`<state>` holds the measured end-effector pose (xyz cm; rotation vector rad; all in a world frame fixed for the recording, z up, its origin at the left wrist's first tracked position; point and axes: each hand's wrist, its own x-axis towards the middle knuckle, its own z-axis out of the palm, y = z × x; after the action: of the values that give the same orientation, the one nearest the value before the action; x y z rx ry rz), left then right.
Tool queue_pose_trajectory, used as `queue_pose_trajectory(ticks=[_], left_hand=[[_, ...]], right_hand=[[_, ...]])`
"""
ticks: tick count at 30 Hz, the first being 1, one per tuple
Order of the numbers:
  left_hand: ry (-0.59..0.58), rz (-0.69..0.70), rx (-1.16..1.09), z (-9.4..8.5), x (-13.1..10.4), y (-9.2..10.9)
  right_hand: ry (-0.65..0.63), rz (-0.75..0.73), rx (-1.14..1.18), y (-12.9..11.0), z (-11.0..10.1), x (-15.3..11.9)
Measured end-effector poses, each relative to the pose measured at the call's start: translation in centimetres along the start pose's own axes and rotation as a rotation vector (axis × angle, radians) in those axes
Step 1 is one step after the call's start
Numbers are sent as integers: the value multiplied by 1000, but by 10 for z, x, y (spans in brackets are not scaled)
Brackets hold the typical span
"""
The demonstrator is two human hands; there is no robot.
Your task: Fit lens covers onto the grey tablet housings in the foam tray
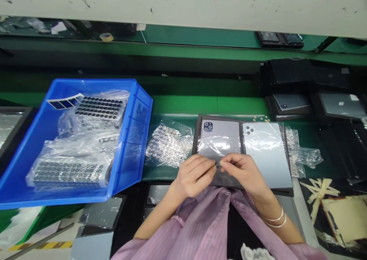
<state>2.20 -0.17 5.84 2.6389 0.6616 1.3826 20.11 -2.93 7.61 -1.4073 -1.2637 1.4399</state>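
My left hand [197, 174] pinches a small black piece [216, 164] between thumb and fingers, too small to name exactly. My right hand [243, 172] is closed close beside it, thumb and forefinger pressed together; what they hold, if anything, is too small to make out. Both hands are over the lower part of a grey tablet-like panel [226, 130] with a dark camera block [208, 127] at its upper left. To its right lies a paler silver-blue panel [268, 160] with round camera lenses. Clear film covers part of both panels.
A blue bin [147, 111] at left holds bagged sheets of black rings [99, 108]. A clear bag of small metal rings [170, 143] lies between bin and panels. Loose gold-coloured rings [261, 119] lie behind the panels. Black trays with tablets [341, 104] are stacked at right.
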Motion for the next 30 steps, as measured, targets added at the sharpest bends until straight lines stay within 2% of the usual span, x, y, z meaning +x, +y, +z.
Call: queue_pose_trajectory(ticks=[5, 7, 9, 13, 16, 21, 24, 27, 30], left_hand=[[19, -309, -253, 14, -5, 1], [16, -389, -294, 16, -6, 4], [8, -410, -292, 16, -6, 6], [-7, -369, -242, 17, -8, 4], [0, -408, -250, 20, -9, 1], [14, -503, -335, 27, -7, -6], [32, -556, -349, 33, -4, -17], [54, -610, -274, 41, -2, -38], [33, -679, -100, 52, -3, -68]], right_hand=[[85, -1, -8, 6, -1, 1], [90, -6, -31, 8, 0, 1], [85, -22, -50, 9, 1, 1], [85, -29, -77, 12, 0, 2], [72, -3, -66, 16, -1, 6], [29, 145, 157, 24, 2, 22], [35, 208, 233, 29, 2, 35], [154, 198, 76, 35, -13, 52], [396, 101, -230, 41, -47, 73]])
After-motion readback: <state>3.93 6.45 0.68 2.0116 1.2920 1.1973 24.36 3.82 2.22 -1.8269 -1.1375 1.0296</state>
